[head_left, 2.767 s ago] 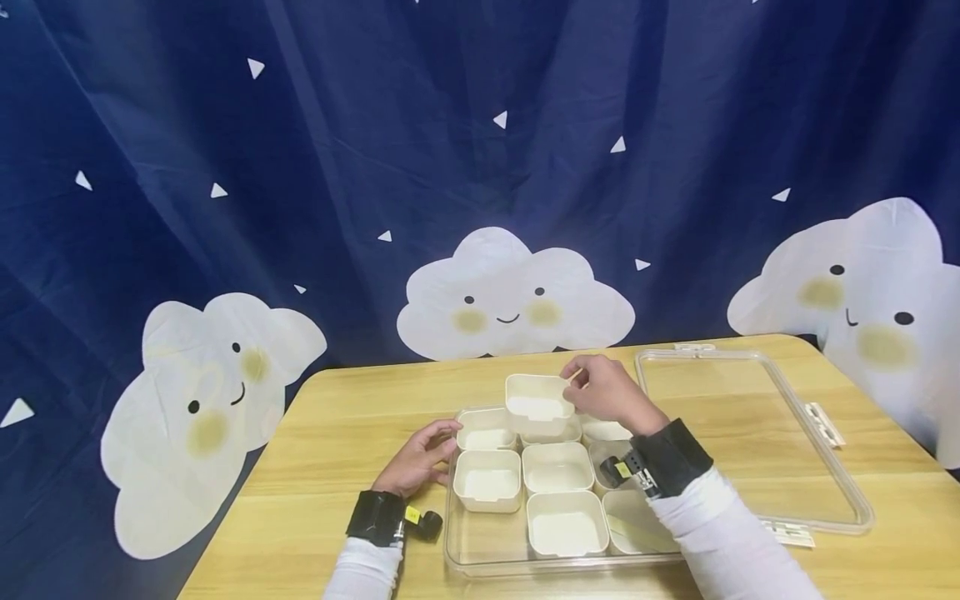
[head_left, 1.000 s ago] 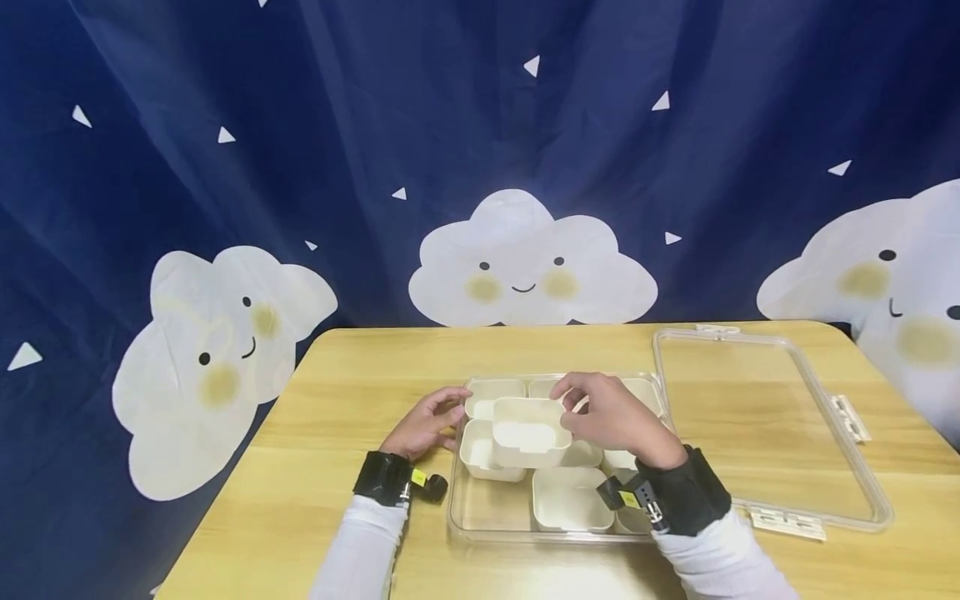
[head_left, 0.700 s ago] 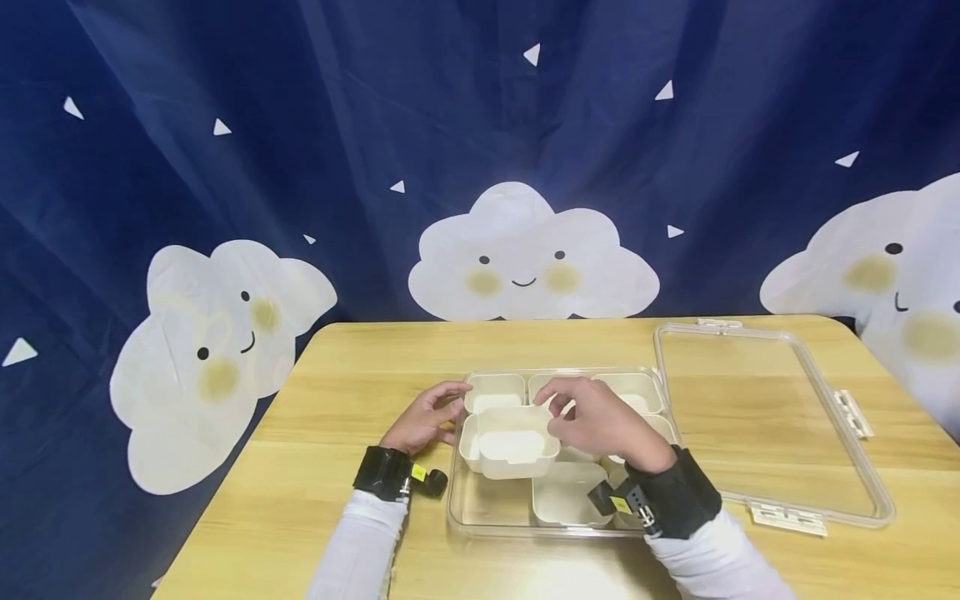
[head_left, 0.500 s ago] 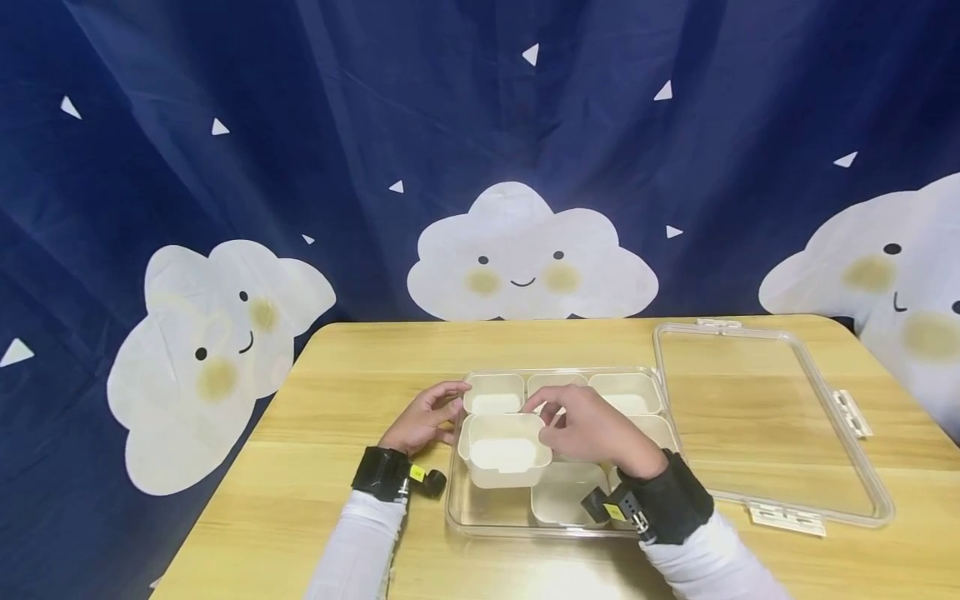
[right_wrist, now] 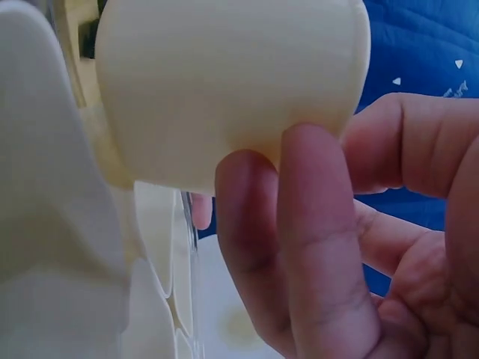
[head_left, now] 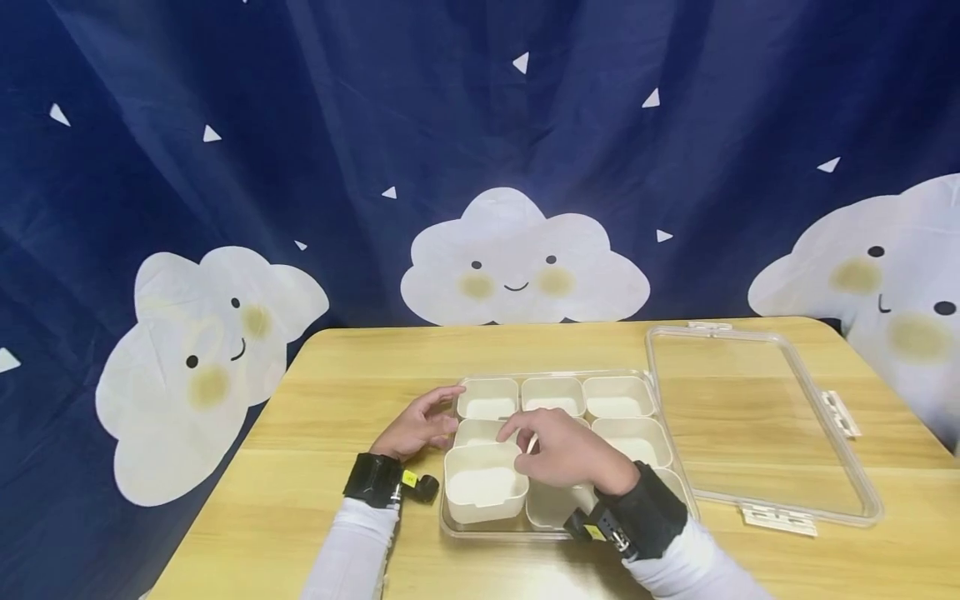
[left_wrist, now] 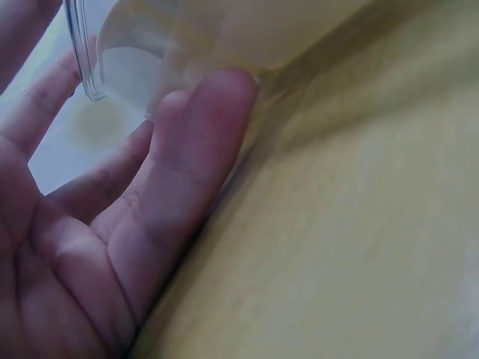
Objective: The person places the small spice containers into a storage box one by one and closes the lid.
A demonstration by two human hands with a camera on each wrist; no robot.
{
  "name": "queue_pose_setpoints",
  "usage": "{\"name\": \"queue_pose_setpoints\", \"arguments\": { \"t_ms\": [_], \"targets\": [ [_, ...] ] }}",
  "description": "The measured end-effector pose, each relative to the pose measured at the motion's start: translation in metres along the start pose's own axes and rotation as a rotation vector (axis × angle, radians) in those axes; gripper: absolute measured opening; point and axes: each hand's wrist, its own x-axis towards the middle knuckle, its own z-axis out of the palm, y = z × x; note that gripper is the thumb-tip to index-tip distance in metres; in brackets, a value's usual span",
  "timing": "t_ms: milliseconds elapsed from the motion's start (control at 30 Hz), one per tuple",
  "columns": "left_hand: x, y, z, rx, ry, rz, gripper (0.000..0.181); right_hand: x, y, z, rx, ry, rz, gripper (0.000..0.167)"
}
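Observation:
A small cream box with rounded corners hangs at the front left corner of a clear tray. My right hand pinches it by its right wall. In the right wrist view, the fingertips press the wall of this box, which covers part of that view. My left hand rests against the tray's left side with its fingers loosely extended. The left wrist view shows that hand at the clear wall, with the thumb near the tabletop. Several matching boxes sit in rows inside the tray, some hidden by my right hand.
A clear lid with white clips lies flat on the wooden table beside the tray's right side. Behind the table hangs a dark blue curtain printed with clouds and small white triangles.
My right hand has carried the cream box from over the tray's back row to its front left corner, coming left and toward me. My left hand has stayed at the tray's side.

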Motion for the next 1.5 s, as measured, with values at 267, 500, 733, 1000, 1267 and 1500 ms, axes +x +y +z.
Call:
{"name": "queue_pose_setpoints", "arguments": {
  "t_ms": [267,500,733,1000,1267,1500],
  "targets": [
    [-0.003,-0.004,-0.001,0.004,0.044,-0.002,0.059,0.005,0.002,0.010,-0.031,-0.017,0.005,0.029],
    [-0.006,-0.006,-0.002,-0.053,0.079,-0.015,0.061,0.007,0.002,0.015,-0.043,-0.042,0.031,0.029],
    [-0.004,-0.005,-0.001,-0.060,0.060,-0.010,0.061,0.005,0.006,0.014,-0.058,-0.053,0.021,0.024],
    [-0.001,-0.004,0.001,-0.054,0.057,-0.017,0.060,0.004,0.008,0.014,-0.051,-0.062,0.019,0.025],
    [-0.001,0.000,0.003,-0.051,0.076,-0.028,0.059,0.002,0.006,0.013,-0.033,-0.033,0.060,0.025],
    [0.003,0.002,0.006,-0.030,0.112,-0.047,0.059,0.000,0.004,0.004,-0.002,0.003,0.060,0.022]
  ]
}}
